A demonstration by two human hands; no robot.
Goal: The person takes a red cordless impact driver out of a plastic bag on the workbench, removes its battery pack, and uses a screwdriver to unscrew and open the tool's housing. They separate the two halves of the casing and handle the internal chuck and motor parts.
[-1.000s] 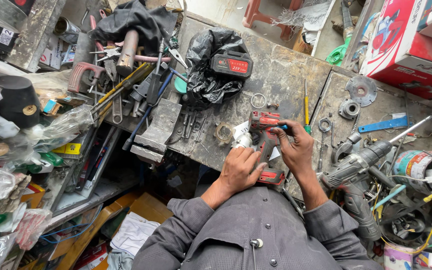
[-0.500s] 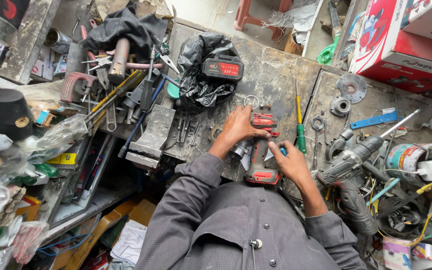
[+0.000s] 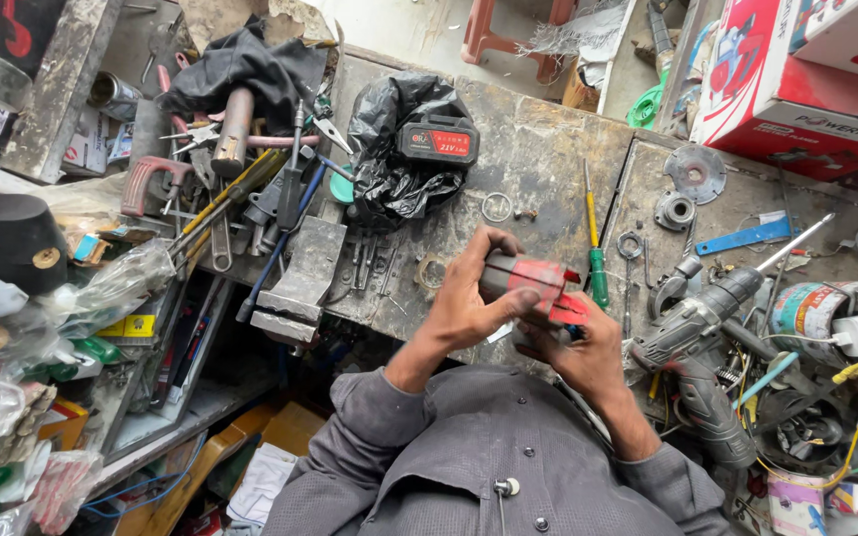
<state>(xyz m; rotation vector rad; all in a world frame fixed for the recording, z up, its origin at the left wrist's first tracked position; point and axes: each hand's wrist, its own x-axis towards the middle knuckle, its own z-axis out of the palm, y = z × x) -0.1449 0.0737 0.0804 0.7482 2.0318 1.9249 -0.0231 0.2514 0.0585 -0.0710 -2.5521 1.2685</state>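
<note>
A red and dark grey power tool body [image 3: 531, 281] sits between both hands above the front edge of a dirty metal workbench [image 3: 538, 149]. My left hand [image 3: 469, 296] wraps over its left end from above. My right hand [image 3: 580, 347] cups it from below and the right. A yellow and green screwdriver [image 3: 594, 243] lies on the bench just right of the hands.
A black and red battery pack [image 3: 437, 145] rests on a black plastic bag. A grey drill [image 3: 703, 316] lies at the right among wires and cans. Wrenches, pliers and a metal block [image 3: 293, 283] crowd the left. Red boxes [image 3: 796, 74] stand at the far right.
My left hand reached forward to the bench half a second ago and has come back. Both hands now hold the red tool body together, closer to my body.
</note>
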